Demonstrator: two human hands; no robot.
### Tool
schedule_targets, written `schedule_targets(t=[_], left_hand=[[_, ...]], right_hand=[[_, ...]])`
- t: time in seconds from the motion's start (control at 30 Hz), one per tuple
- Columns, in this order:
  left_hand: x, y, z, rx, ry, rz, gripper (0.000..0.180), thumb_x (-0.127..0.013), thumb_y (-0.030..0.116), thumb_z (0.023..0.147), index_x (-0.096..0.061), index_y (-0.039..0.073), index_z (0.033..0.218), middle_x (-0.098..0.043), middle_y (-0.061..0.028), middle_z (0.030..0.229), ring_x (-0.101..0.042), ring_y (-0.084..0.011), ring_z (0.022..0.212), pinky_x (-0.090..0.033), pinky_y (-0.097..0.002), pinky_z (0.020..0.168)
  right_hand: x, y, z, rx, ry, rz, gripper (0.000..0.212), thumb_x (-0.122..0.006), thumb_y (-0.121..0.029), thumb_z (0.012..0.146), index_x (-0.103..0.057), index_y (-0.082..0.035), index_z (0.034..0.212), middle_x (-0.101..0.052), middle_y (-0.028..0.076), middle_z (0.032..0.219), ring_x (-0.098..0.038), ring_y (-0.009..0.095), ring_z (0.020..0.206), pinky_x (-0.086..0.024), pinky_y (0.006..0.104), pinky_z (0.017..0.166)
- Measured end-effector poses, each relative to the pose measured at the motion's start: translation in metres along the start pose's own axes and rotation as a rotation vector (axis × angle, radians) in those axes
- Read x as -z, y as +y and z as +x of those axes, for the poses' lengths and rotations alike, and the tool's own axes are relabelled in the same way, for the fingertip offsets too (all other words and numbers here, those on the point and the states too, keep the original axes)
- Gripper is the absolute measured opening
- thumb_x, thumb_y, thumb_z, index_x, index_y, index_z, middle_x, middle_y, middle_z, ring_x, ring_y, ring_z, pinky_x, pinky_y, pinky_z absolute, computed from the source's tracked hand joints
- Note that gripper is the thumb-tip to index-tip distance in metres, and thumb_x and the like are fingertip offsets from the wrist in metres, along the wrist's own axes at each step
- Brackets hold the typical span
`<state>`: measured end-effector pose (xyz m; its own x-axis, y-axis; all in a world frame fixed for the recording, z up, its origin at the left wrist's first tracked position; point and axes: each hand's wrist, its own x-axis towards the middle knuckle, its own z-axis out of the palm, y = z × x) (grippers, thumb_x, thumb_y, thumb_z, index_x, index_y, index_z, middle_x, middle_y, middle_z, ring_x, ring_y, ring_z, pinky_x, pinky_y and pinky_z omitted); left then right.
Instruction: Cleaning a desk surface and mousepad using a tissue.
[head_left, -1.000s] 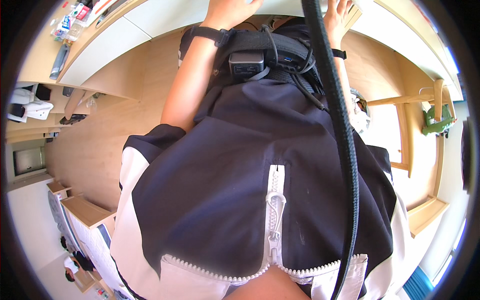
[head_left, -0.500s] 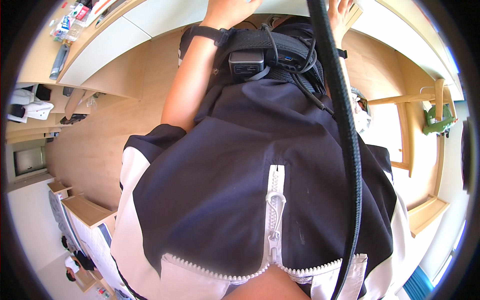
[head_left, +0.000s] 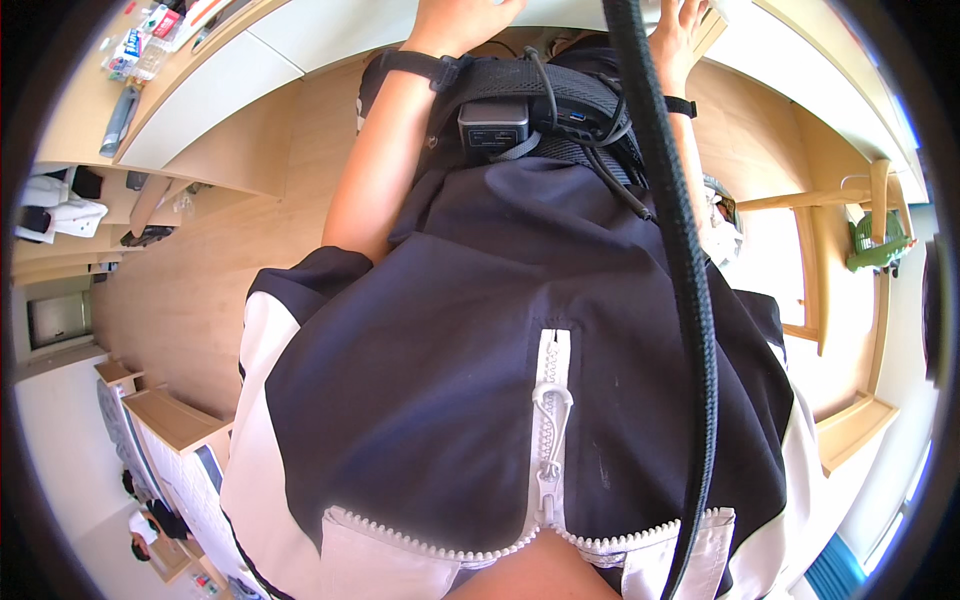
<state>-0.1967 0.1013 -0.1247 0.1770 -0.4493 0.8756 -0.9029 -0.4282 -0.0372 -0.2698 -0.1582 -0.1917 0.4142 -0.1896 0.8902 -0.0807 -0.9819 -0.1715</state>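
At the top edge, my left hand (head_left: 462, 22) rests by the desk's near edge, a black band around its wrist. Its fingers run out of the picture, so what they do is hidden. My right hand (head_left: 678, 40), also with a dark wristband (head_left: 681, 106), lies at the desk edge further right, partly behind a thick black braided cable (head_left: 672, 200). Its visible fingers are stretched and slightly apart, with nothing seen held in them. A white object (head_left: 735, 10), cut off by the edge, is close beside these fingers.
A black strap pack with a grey-black box (head_left: 493, 127) and thin cables sits at my waist. Bottles (head_left: 150, 55) and a grey tool-like item (head_left: 120, 122) lie on the desk's left. A wooden chair (head_left: 880, 200) with a green item stands right. Open shelves (head_left: 60, 250) hold clothes at left.
My right hand has shifted slightly left and down, and its wristband shows more clearly. The braided cable's upper part has swung a little left. My left hand looks unmoved.
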Motion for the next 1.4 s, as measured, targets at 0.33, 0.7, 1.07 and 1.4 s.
schedule_targets(t=[0.33, 0.7, 1.07, 1.4], left_hand=[[0.001, -0.002, 0.0, 0.12, -0.135, -0.183, 0.027, -0.071, 0.013, 0.087, -0.074, -0.001, 0.11, -0.047, -0.0267, 0.153, -0.055, -0.0384, 0.134, -0.041, -0.0421, 0.115], [0.011, 0.005, 0.004, 0.084, -0.096, -0.138, 0.025, -0.073, 0.011, 0.084, -0.075, -0.001, 0.106, -0.042, -0.0276, 0.156, -0.043, -0.0417, 0.143, -0.035, -0.0435, 0.12], [0.016, 0.007, 0.004, 0.082, -0.115, -0.103, 0.026, -0.074, 0.01, 0.082, -0.077, 0.0, 0.105, -0.044, -0.0279, 0.154, -0.04, -0.0425, 0.144, -0.031, -0.0462, 0.122], [0.018, 0.005, 0.01, 0.041, -0.139, -0.074, 0.025, -0.076, 0.011, 0.077, -0.079, 0.003, 0.101, -0.046, -0.0274, 0.152, -0.039, -0.0411, 0.145, -0.032, -0.0463, 0.122]], right_hand=[[-0.001, 0.001, 0.0, -0.004, -0.012, 0.006, 0.096, -0.08, -0.025, 0.077, -0.034, -0.014, 0.161, -0.025, 0.022, 0.167, -0.021, 0.051, 0.152, -0.014, 0.0631, 0.125], [-0.002, 0.0, 0.001, 0.007, -0.003, 0.019, 0.097, -0.08, -0.022, 0.076, -0.034, -0.013, 0.161, -0.025, 0.022, 0.168, -0.02, 0.051, 0.152, -0.013, 0.0632, 0.125], [-0.005, -0.002, 0.0, -0.01, 0.009, 0.034, 0.095, -0.08, -0.021, 0.076, -0.036, -0.014, 0.16, -0.026, 0.022, 0.167, -0.022, 0.052, 0.151, -0.015, 0.0631, 0.125], [-0.003, -0.001, 0.0, -0.035, -0.002, 0.074, 0.095, -0.079, -0.019, 0.076, -0.036, -0.016, 0.16, -0.027, 0.022, 0.167, -0.021, 0.051, 0.152, -0.016, 0.0615, 0.125]])
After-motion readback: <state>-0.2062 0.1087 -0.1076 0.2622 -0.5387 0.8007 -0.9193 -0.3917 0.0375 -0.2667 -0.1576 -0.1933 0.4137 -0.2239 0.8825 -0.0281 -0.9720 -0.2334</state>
